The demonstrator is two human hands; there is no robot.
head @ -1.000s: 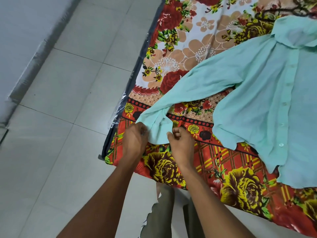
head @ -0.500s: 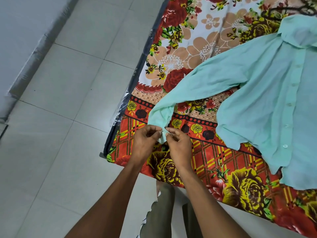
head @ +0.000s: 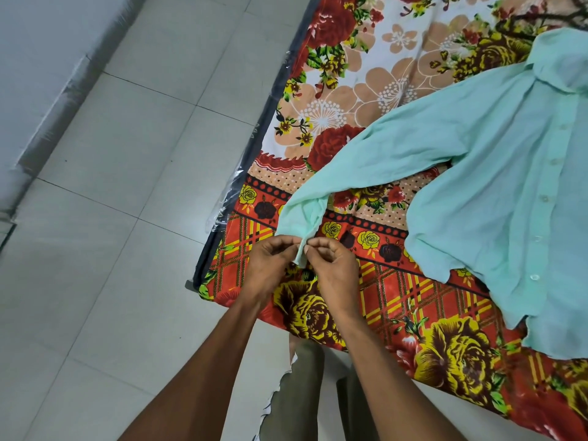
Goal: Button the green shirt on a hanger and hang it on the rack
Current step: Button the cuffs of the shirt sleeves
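Observation:
A pale green shirt point(head: 496, 173) lies flat on a bed, collar at the upper right, its buttoned front placket running down the right side. One sleeve stretches toward the bed's near left corner. The sleeve cuff point(head: 302, 224) is pinched between both hands. My left hand point(head: 270, 265) grips the cuff's left edge and my right hand point(head: 334, 265) grips its right edge, fingertips meeting at the cuff opening. A dark hanger point(head: 541, 17) shows partly above the collar. No rack is in view.
The bed carries a floral sheet point(head: 366, 90) in red, yellow and peach, with a dark mattress edge point(head: 254, 160) at its left. Grey floor tiles point(head: 111, 218) spread to the left up to a wall. My legs stand below the bed's corner.
My hands have drawn together, folding the cuff's two edges against each other. The sleeve end has bunched up and narrowed between my fingertips.

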